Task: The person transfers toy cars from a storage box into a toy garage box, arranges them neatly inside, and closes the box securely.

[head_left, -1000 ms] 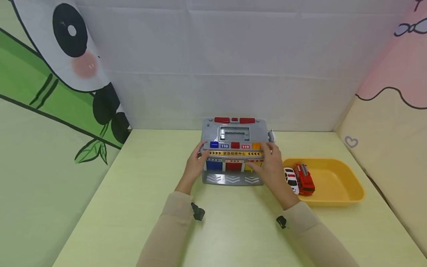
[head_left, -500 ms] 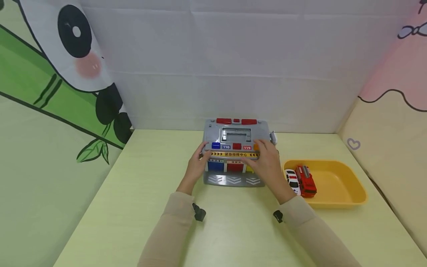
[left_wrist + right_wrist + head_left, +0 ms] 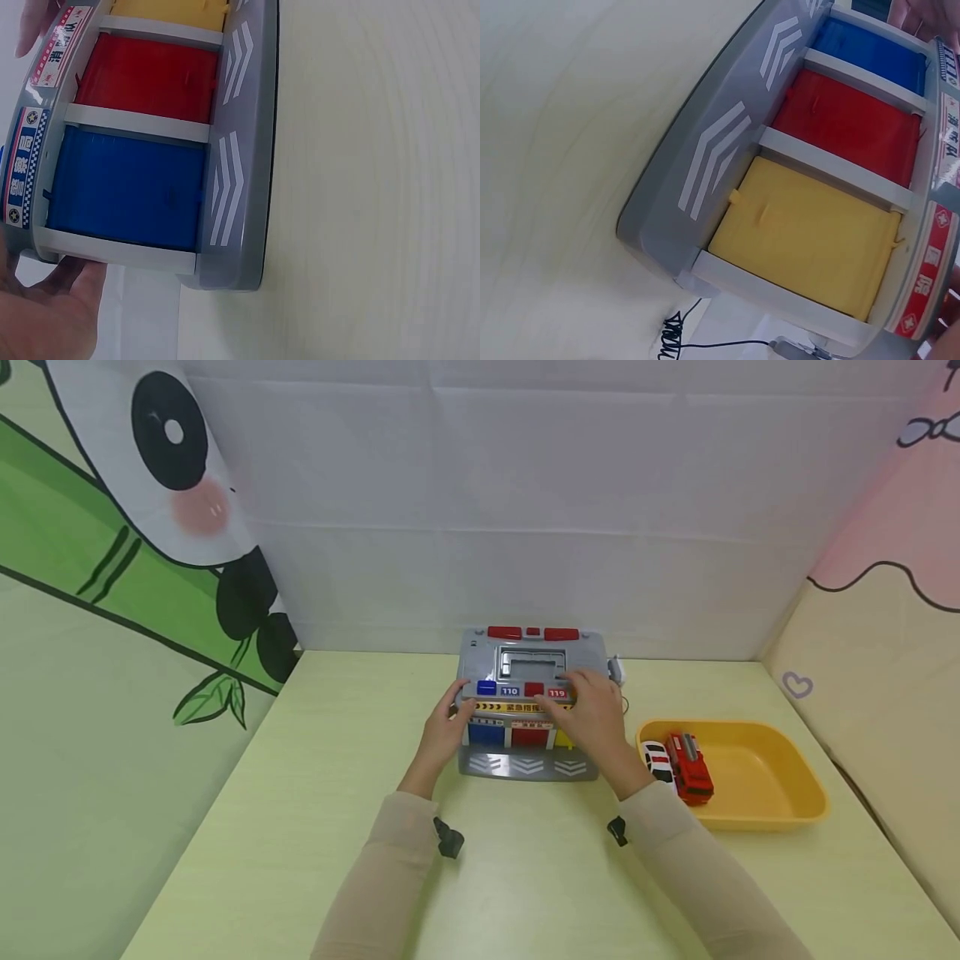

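Clock directions are read from above the toy, twelve being away from the person. The left hand (image 3: 437, 739) grips the grey toy station (image 3: 472, 656) at its nine o'clock edge, thumb on the front corner and fingers bent round the side wall. The right hand (image 3: 597, 717) lies over the front top edge at about four o'clock, its fingers loosely extended and thumb spread apart from them; whether they bear on the surface cannot be determined. The thumb tip is near the red button (image 3: 533, 689); the blue button (image 3: 486, 687) is uncovered at about ten o'clock. The toy station sits upright on the pale table (image 3: 300, 860), at twelve o'clock from the person. Below the top, on the six o'clock face, the blue door (image 3: 127, 187), red door (image 3: 150, 79) and yellow door (image 3: 806, 232) run left to right, all closed, above a ramp (image 3: 528, 767) marked with white chevrons. A coiled black cord (image 3: 671, 335) shows beside the toy in the right wrist view. At four o'clock, apart from the toy, stands a yellow tray (image 3: 757, 768) with a white car (image 3: 657, 762) and a red truck (image 3: 691, 770) side by side at its nine o'clock end. A white backdrop (image 3: 480, 485) stands at twelve o'clock.
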Available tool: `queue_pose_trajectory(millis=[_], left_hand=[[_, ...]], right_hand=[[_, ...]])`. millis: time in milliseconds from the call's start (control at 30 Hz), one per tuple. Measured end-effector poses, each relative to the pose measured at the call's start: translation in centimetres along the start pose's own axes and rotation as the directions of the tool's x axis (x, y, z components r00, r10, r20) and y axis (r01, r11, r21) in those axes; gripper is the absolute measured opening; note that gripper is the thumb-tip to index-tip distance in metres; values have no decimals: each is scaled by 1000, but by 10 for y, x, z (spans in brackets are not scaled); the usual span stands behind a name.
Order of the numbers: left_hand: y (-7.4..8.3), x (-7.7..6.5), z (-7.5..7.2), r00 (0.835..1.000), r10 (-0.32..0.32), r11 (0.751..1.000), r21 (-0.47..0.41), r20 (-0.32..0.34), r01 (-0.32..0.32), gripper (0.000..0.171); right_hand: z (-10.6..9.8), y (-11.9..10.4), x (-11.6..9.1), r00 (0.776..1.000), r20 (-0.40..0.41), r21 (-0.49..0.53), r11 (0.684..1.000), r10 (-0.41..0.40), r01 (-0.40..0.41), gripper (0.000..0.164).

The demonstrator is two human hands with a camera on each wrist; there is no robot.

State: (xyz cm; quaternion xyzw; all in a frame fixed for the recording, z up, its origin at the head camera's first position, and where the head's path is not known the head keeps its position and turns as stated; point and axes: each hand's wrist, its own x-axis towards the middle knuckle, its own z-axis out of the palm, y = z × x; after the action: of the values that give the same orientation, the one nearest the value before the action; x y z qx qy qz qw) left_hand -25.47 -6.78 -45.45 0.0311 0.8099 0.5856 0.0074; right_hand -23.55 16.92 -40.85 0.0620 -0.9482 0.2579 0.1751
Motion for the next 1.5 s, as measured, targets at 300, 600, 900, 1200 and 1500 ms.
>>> queue_pose_trajectory(millis=[300, 600, 900, 1200, 1500], left_hand=[[-1, 0, 1, 1000, -13, 1000, -4, -7, 12, 48], [0, -1, 1, 1000, -11, 1000, 0, -10, 11, 48], [-3, 0, 1, 1000, -6, 1000, 9, -9, 6, 47], [0, 1, -1, 1000, -14, 1000, -7, -11, 14, 47], [-1, 1, 2, 1000, -4, 1000, -11, -7, 4, 46]], right_hand=[[8, 0, 5, 999, -10, -18, 999, 36, -36, 51], [5, -3, 9, 995, 24, 21, 995, 100, -101, 48], [7, 1, 12, 992, 44, 25, 992, 120, -121, 45], [6, -2, 13, 990, 50, 26, 991, 133, -135, 48], [6, 2, 12, 988, 49, 37, 988, 148, -149, 49]])
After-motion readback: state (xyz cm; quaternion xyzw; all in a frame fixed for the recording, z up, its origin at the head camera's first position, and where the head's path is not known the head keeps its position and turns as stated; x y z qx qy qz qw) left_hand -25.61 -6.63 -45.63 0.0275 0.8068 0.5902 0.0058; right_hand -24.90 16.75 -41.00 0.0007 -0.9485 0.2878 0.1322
